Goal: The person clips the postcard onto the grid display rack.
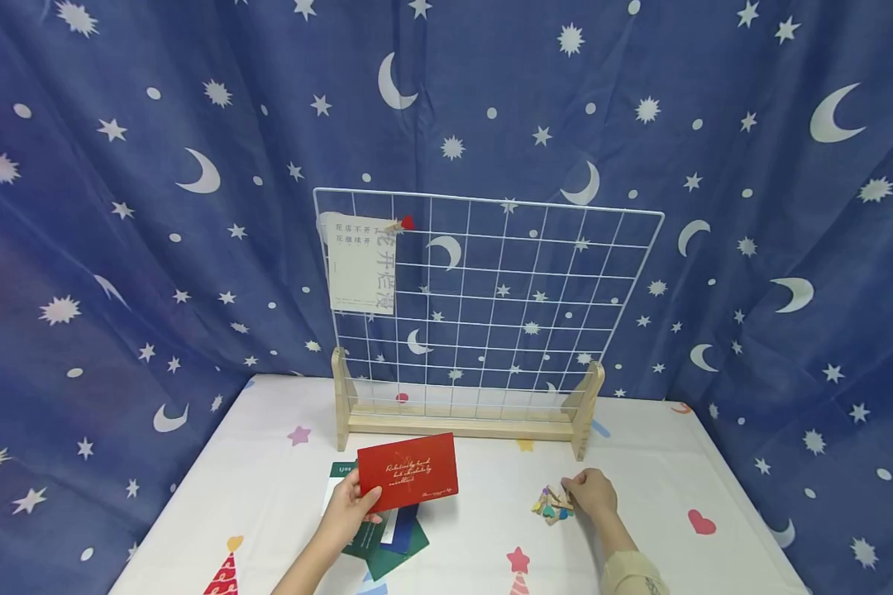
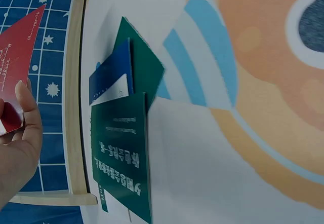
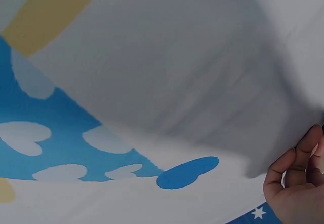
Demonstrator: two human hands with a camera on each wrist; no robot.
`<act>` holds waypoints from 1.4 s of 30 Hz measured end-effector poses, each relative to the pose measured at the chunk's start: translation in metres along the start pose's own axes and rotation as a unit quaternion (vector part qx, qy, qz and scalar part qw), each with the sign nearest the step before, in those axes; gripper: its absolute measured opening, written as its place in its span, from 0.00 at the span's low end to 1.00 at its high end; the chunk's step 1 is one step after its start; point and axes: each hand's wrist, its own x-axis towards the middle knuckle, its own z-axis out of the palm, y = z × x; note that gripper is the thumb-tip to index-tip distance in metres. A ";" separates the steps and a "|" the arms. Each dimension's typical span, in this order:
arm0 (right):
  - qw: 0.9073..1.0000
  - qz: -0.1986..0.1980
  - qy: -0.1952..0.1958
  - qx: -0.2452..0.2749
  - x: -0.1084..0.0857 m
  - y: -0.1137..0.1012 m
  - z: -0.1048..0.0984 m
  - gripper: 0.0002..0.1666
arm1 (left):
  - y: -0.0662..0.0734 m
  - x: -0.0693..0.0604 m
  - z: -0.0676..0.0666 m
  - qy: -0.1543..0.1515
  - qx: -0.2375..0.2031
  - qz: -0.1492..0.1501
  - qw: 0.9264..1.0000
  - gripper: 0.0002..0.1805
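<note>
— Surface?
— White printed tablecloth, lower frame.
— Left hand?
— Lower centre; pinches one red card, long axis nearly level, over loose cards.
— Right hand?
— Lower right, nearer the clips, which lie just to its left; curled at their edge, hold on one cannot be told.
— Beyond?
— Wire rack, mid-frame; pale card, its upper left; starry blue curtain behind.

The red rectangular card (cropped in the left wrist view) hides part of the stacked green and blue cards. The wooden clips with coloured ornaments are too small to count; the right wrist view crops the right hand.
</note>
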 end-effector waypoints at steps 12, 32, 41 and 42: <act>1.000 -0.012 -0.002 0.010 -0.003 -0.003 -0.003 0.15 | 0.015 0.005 0.001 0.001 -0.014 0.010 1.000 0.22; 0.994 -0.007 -0.014 0.104 -0.002 0.002 -0.016 0.13 | 0.038 0.017 0.001 0.030 -0.023 0.003 0.999 0.20; 0.982 0.044 -0.006 0.184 -0.003 0.000 -0.021 0.13 | 0.043 0.019 0.004 0.027 -0.018 0.007 0.999 0.21; 0.979 0.048 -0.007 0.198 -0.003 -0.002 -0.021 0.14 | 0.043 0.019 0.004 0.027 -0.017 0.007 0.999 0.21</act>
